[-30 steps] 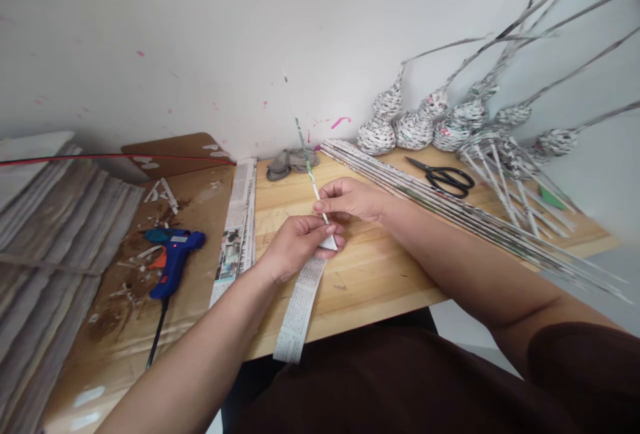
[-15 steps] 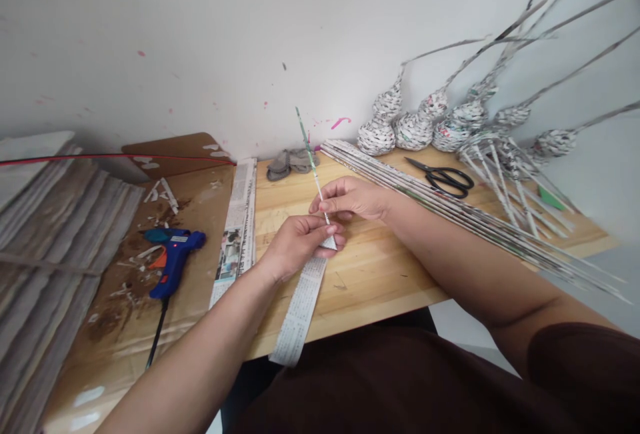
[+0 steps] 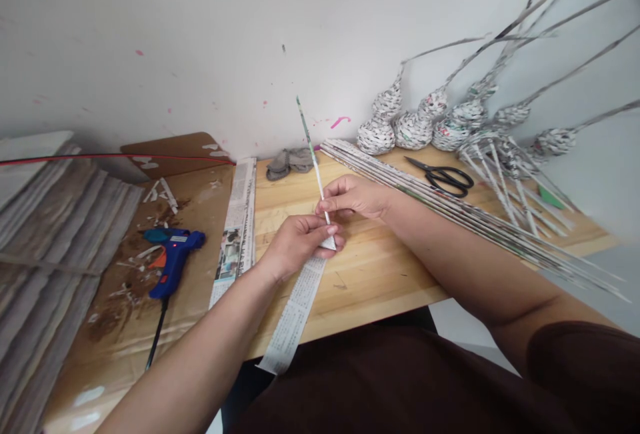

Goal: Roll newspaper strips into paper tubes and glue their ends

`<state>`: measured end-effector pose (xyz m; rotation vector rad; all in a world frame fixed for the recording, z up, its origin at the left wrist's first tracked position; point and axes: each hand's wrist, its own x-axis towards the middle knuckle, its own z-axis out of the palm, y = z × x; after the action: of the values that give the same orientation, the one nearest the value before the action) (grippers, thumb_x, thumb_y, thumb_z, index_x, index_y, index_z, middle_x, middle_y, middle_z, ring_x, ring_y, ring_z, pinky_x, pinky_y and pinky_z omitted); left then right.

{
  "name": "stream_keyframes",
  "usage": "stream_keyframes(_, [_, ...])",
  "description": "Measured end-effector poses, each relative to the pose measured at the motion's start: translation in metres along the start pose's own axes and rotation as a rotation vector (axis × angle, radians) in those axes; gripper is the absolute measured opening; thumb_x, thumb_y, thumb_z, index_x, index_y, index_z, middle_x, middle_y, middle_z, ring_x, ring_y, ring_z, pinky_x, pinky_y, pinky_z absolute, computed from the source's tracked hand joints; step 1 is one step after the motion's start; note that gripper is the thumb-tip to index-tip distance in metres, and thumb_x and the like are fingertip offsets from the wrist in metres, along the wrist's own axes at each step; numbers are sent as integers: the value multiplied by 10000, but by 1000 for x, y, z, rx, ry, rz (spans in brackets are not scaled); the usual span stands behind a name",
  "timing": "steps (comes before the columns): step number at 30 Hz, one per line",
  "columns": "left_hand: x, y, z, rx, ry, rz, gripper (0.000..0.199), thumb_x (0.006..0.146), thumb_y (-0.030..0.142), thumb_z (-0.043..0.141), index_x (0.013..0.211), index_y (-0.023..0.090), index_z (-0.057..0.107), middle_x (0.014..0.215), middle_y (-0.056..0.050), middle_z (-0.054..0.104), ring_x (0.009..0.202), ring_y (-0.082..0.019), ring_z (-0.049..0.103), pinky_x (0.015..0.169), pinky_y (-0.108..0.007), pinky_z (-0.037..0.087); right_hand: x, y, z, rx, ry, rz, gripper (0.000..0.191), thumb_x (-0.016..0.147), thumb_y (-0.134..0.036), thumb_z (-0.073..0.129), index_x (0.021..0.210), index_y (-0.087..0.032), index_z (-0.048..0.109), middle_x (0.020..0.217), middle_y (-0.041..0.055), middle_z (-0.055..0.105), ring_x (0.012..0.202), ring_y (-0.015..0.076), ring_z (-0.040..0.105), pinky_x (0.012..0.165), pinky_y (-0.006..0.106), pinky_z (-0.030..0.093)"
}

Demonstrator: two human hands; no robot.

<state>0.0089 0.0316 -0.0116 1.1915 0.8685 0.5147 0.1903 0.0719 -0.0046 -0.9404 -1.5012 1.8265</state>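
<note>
Over the wooden table, my left hand (image 3: 303,242) is closed on a newspaper strip (image 3: 295,311) where it winds into a thin paper tube. The strip's loose end hangs down over the table's front edge. Just above, my right hand (image 3: 353,198) pinches the same paper tube (image 3: 319,173) between thumb and fingers. The tube tilts up and slightly left, its green upper end in front of the wall. To the left, a flat stack of newspaper strips (image 3: 243,204) lies on the table.
A blue glue gun (image 3: 176,264) lies at left beside bundled paper (image 3: 45,281). Finished paper tubes (image 3: 425,197), black scissors (image 3: 443,177), woven paper gourds (image 3: 413,131) and cut tube pieces (image 3: 500,181) are at right. A grey cloth (image 3: 290,163) sits at the back.
The paper tube reaches a little higher above my hands. The strip's loose end has shifted left and down. My right hand has moved slightly.
</note>
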Motion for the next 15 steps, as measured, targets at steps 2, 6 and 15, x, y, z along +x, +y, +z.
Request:
stream_keyframes(2, [0, 0, 0, -1, 4, -3, 314, 727, 427, 716, 801, 122, 708, 795, -88, 712, 762, -170, 654, 705, -299, 543, 1, 0, 3, 14, 81, -20, 308, 655, -346, 800, 672, -110, 603, 553, -36, 544, 442, 30, 398, 384, 161, 238])
stream_keyframes(6, [0, 0, -1, -2, 4, -1, 328, 720, 434, 719, 813, 120, 713, 800, -96, 715, 757, -176, 657, 702, -309, 545, 0, -3, 7, 19, 153, -61, 302, 660, -340, 792, 660, -123, 582, 550, -47, 522, 441, 29, 382, 381, 161, 219])
stream_keyframes(15, [0, -1, -1, -7, -4, 6, 329, 727, 428, 718, 836, 118, 716, 816, -98, 713, 787, -181, 654, 728, -317, 543, 1, -1, 5, 15, 108, -27, 327, 637, -347, 808, 638, -121, 571, 540, -35, 550, 433, 34, 394, 383, 164, 232])
